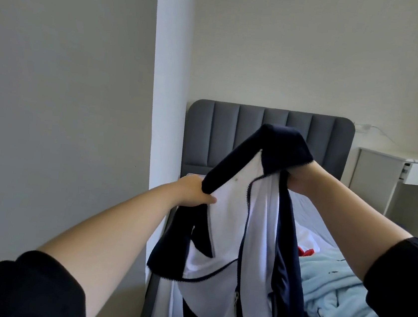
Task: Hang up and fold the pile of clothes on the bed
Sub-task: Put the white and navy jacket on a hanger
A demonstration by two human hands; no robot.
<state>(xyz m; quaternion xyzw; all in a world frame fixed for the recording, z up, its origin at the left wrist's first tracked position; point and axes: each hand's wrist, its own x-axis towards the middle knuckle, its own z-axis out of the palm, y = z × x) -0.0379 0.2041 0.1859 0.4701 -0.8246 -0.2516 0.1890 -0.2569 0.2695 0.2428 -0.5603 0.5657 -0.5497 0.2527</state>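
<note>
I hold a navy and white zip-up jacket [231, 228] up in the air over the left side of the bed [308, 211]. My left hand [193, 191] grips its left shoulder. My right hand [302, 179] grips the collar area on the right, partly hidden by navy cloth. The jacket hangs unzipped, its zipper running down the middle. Behind it on the bed lie a light blue fluffy garment [335, 295], a white piece [308, 241] and something red [305, 251].
A dark grey padded headboard [232, 129] stands against the back wall. A white desk with a drawer [414, 171] sits to the right of the bed. A grey wall and a white pillar [168, 80] close off the left.
</note>
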